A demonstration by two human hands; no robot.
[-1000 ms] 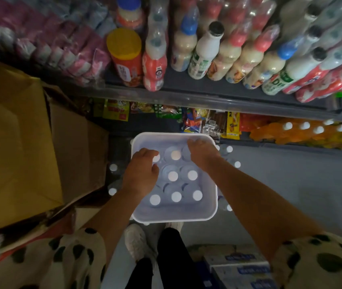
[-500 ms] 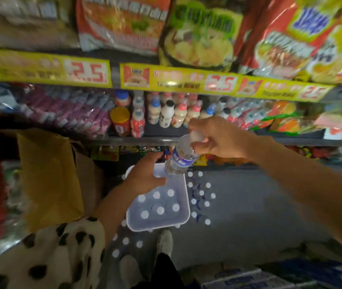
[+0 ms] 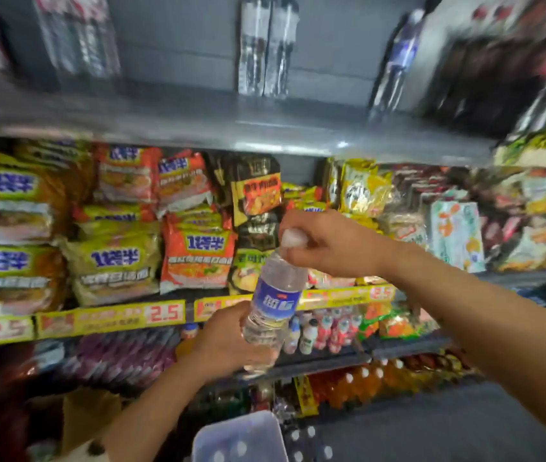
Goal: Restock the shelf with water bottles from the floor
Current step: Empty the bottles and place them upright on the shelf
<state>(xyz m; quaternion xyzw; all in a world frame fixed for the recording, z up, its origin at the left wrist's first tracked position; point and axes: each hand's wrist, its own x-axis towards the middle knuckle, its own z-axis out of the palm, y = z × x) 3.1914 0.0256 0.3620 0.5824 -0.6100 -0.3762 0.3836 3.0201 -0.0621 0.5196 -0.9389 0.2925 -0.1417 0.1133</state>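
A second ago both hands were down in the white basket [image 3: 238,438] of bottles on the floor; now one water bottle [image 3: 273,305] is up at chest height before the noodle shelf, so a bottle is on its way to the grey top shelf [image 3: 231,128]. The left hand [image 3: 228,341] cups the bottle's base; the right hand [image 3: 328,243] grips its white cap. Yellow price strips [image 3: 108,316] read "2.5". The bottle's blue label bears white characters, too blurred to read.
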